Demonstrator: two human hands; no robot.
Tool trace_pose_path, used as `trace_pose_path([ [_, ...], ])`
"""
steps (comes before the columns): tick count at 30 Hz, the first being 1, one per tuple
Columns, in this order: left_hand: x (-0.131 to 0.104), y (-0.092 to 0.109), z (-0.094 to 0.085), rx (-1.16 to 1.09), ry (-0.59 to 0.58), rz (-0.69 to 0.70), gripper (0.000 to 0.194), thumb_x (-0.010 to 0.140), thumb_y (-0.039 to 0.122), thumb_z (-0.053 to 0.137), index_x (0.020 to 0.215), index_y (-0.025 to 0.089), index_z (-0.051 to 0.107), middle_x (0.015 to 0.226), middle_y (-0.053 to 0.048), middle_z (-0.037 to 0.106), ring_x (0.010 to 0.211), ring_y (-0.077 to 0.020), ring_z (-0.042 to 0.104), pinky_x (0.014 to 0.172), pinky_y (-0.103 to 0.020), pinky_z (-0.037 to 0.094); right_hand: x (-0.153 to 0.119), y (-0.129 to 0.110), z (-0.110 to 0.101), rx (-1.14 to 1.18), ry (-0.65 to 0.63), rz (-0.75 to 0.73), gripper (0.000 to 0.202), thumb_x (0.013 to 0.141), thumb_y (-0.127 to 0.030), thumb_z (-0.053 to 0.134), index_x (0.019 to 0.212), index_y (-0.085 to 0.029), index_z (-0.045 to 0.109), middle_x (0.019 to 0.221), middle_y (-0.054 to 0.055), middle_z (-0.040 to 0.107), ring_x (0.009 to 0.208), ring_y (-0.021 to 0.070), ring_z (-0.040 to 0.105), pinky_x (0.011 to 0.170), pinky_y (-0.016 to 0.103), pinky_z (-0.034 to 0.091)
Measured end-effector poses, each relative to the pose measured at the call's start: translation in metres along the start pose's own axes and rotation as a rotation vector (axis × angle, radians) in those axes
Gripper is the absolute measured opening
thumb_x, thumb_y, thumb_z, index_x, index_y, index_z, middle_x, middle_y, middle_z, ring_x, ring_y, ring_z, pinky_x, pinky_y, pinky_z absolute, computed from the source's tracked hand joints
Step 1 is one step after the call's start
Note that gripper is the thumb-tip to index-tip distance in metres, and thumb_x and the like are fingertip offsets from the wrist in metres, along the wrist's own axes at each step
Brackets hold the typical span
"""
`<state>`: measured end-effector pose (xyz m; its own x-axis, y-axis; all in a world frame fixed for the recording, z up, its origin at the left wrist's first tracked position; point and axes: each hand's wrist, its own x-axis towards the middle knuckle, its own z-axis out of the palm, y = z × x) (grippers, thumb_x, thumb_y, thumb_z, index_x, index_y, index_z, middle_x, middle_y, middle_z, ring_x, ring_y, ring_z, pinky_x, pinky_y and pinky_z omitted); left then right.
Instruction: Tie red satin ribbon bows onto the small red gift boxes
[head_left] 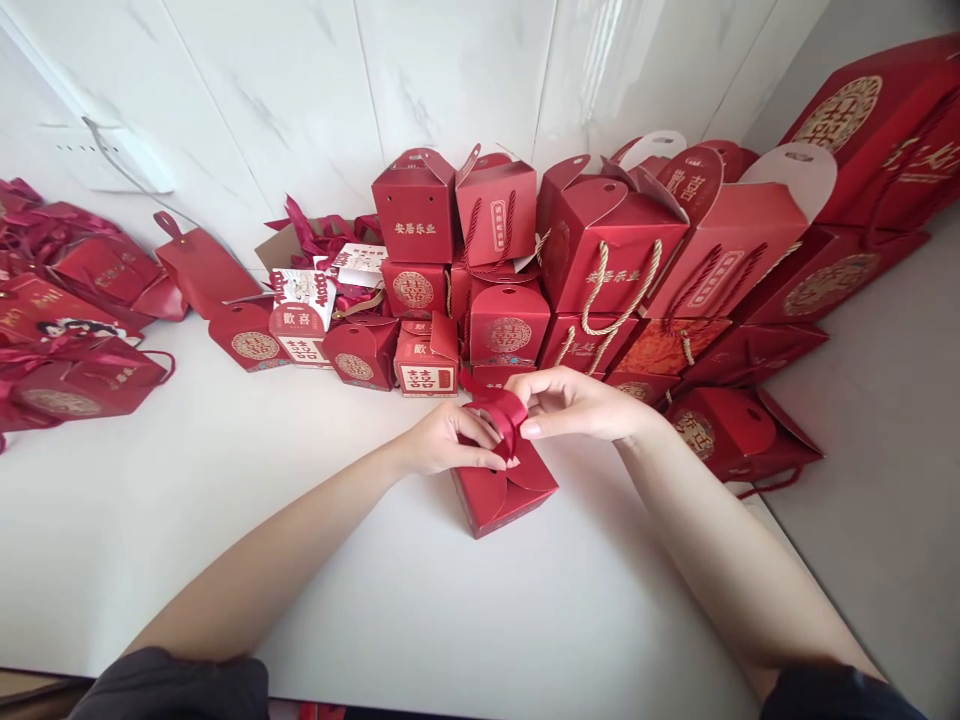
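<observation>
A small red gift box (499,500) with folded top flaps rests on the white table in front of me. Above its top, a dark red satin ribbon (504,408) forms a loop between my two hands. My left hand (454,440) pinches the ribbon from the left, thumb and fingers close to the box top. From the right, my right hand (574,405) grips the ribbon's other side between thumb and fingertips. The fingers partly cover the ribbon and the back of the box.
Stacked red gift boxes (611,250) with rope handles line the tiled wall behind. Beribboned boxes (82,390) are heaped at the left. Another red box (735,435) lies close to my right forearm. A cable (120,165) hangs from the wall socket.
</observation>
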<state>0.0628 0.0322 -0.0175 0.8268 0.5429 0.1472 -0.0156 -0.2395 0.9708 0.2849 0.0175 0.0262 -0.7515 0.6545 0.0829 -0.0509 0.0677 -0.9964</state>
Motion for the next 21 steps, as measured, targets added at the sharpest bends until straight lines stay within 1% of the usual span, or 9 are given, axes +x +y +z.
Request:
trace_pose_path([
  [3, 0.002, 0.000, 0.000, 0.003, 0.003, 0.016, 0.012, 0.073, 0.028, 0.078, 0.076, 0.016, 0.079, 0.085, -0.011, 0.077, 0.083, -0.0221, 0.071, 0.084, -0.034, 0.055, -0.008, 0.000, -0.013, 0.077, 0.014, -0.073, 0.017, 0.077, -0.020, 0.077, 0.077, -0.014, 0.061, 0.074, -0.002, 0.061, 0.068, 0.0091, 0.056, 0.068, 0.023, 0.046],
  [4, 0.002, 0.000, 0.001, 0.016, 0.014, 0.030, 0.012, 0.073, 0.028, 0.079, 0.074, 0.016, 0.079, 0.083, -0.011, 0.077, 0.082, -0.0214, 0.070, 0.084, -0.034, 0.054, -0.011, -0.001, -0.018, 0.079, -0.016, -0.087, 0.017, 0.075, -0.018, 0.078, 0.076, -0.013, 0.062, 0.073, -0.002, 0.062, 0.067, 0.0088, 0.057, 0.066, 0.022, 0.046],
  [6, 0.003, -0.001, 0.001, 0.061, 0.041, 0.055, 0.011, 0.072, 0.027, 0.079, 0.072, 0.016, 0.079, 0.077, -0.010, 0.076, 0.084, -0.0205, 0.067, 0.085, -0.033, 0.052, -0.018, -0.005, -0.025, 0.035, -0.132, -0.081, 0.017, 0.071, -0.014, 0.081, 0.076, -0.012, 0.065, 0.076, 0.001, 0.069, 0.069, 0.0111, 0.062, 0.067, 0.023, 0.049],
  [8, 0.003, -0.001, 0.001, 0.097, 0.072, 0.055, 0.010, 0.071, 0.027, 0.080, 0.071, 0.017, 0.079, 0.073, -0.009, 0.074, 0.086, -0.0200, 0.064, 0.085, -0.031, 0.051, -0.024, -0.010, -0.026, -0.030, -0.230, -0.065, 0.016, 0.069, -0.010, 0.082, 0.079, -0.011, 0.068, 0.081, 0.006, 0.073, 0.076, 0.0154, 0.068, 0.071, 0.026, 0.053],
  [9, 0.003, 0.000, 0.001, 0.104, 0.080, 0.041, 0.010, 0.071, 0.028, 0.080, 0.071, 0.017, 0.079, 0.073, -0.009, 0.073, 0.087, -0.0199, 0.063, 0.084, -0.031, 0.051, -0.026, -0.014, -0.025, -0.048, -0.241, -0.070, 0.016, 0.069, -0.009, 0.081, 0.080, -0.011, 0.069, 0.083, 0.007, 0.074, 0.077, 0.0167, 0.069, 0.072, 0.027, 0.054],
  [11, 0.003, 0.003, 0.002, 0.112, 0.091, 0.007, 0.011, 0.070, 0.028, 0.080, 0.071, 0.017, 0.078, 0.074, -0.009, 0.071, 0.086, -0.0195, 0.063, 0.082, -0.031, 0.052, -0.027, -0.020, -0.016, -0.050, -0.163, -0.110, 0.011, 0.073, -0.009, 0.079, 0.080, -0.012, 0.070, 0.082, 0.007, 0.075, 0.072, 0.0159, 0.069, 0.065, 0.026, 0.055],
  [14, 0.004, 0.009, 0.004, 0.141, 0.072, -0.008, 0.012, 0.071, 0.028, 0.079, 0.073, 0.016, 0.078, 0.081, -0.009, 0.072, 0.086, -0.0196, 0.065, 0.085, -0.032, 0.052, -0.019, -0.026, 0.006, -0.048, 0.077, -0.190, 0.008, 0.076, -0.014, 0.077, 0.078, -0.013, 0.070, 0.077, 0.005, 0.073, 0.058, 0.0112, 0.064, 0.053, 0.021, 0.053],
  [18, 0.004, 0.011, 0.004, 0.143, 0.028, 0.005, 0.014, 0.074, 0.028, 0.077, 0.077, 0.015, 0.076, 0.085, -0.008, 0.073, 0.089, -0.0207, 0.067, 0.085, -0.033, 0.054, 0.000, -0.021, 0.032, -0.109, 0.343, -0.285, 0.012, 0.077, -0.019, 0.076, 0.074, -0.015, 0.066, 0.063, -0.002, 0.065, 0.053, 0.0096, 0.060, 0.053, 0.022, 0.050],
  [21, 0.005, 0.011, 0.005, 0.160, 0.022, -0.003, 0.014, 0.075, 0.028, 0.076, 0.077, 0.014, 0.076, 0.084, -0.008, 0.074, 0.090, -0.0217, 0.068, 0.086, -0.034, 0.054, 0.014, -0.013, 0.042, -0.154, 0.468, -0.343, 0.014, 0.079, -0.021, 0.075, 0.071, -0.016, 0.064, 0.063, -0.002, 0.063, 0.055, 0.0094, 0.057, 0.052, 0.022, 0.046],
])
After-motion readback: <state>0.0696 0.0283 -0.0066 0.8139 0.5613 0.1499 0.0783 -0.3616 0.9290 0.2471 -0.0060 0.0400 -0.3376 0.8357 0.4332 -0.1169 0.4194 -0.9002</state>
